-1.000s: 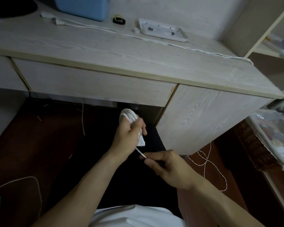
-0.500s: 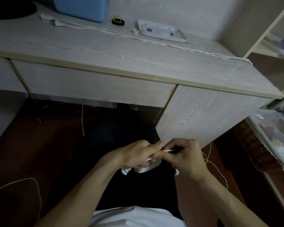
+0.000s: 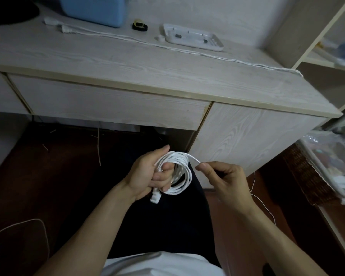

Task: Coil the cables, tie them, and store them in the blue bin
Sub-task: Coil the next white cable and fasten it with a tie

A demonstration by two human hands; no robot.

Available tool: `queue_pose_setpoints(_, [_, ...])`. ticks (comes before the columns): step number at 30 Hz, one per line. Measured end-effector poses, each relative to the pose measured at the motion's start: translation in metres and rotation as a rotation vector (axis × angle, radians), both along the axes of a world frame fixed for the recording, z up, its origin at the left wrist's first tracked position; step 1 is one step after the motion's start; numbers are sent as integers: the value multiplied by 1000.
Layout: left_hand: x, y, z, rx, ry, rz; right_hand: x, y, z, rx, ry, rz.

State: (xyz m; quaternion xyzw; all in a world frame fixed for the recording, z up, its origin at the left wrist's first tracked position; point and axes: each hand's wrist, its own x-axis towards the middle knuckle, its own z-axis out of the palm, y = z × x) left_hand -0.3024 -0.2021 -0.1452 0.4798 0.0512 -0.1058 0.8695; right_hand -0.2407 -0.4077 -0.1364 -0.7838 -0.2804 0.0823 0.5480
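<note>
A coiled white cable [image 3: 180,174] hangs round the fingers of my left hand [image 3: 148,174], which grips it below the desk, over my lap. Its white plug end [image 3: 155,197] dangles under that hand. My right hand [image 3: 222,177] pinches the free strand that leaves the coil's top. A second white cable [image 3: 167,45] lies stretched across the desk top from the left to the right edge. The blue bin [image 3: 97,9] stands at the back left of the desk.
A white tray [image 3: 193,37] and a small black and yellow object [image 3: 139,26] sit at the back of the desk [image 3: 127,76]. Shelving [image 3: 327,56] rises at the right, with a wicker basket [image 3: 307,176] below. A thin loose cord [image 3: 261,202] trails on the floor by my right arm.
My hands have drawn apart and risen a little. The coil, bunched under both hands half a second ago, now shows as open loops on my left hand, with my right pulling a strand out rightward.
</note>
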Motion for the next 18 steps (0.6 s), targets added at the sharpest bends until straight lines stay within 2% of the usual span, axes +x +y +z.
queue_pose_setpoints(5, [5, 1, -4, -278, -34, 196, 6, -2, -5, -198, 46, 15])
queue_pose_setpoints(8, [6, -3, -3, -449, -56, 246, 6, -2, -12, -303, 74, 72])
queue_pose_setpoints(10, [6, -5, 0, -513, -84, 262, 3, -1, -12, -365, 26, 142])
queue_pose_setpoints(12, [8, -4, 4, -540, -88, 276, -1, 1, -11, -426, 18, 237])
queue_pose_setpoints(14, [11, -3, 5, -537, -77, 304, -7, 3, -10, -443, 92, 289])
queue_pose_setpoints(18, [16, -7, -1, -371, -99, 433, -17, 12, -10, -411, 99, 302])
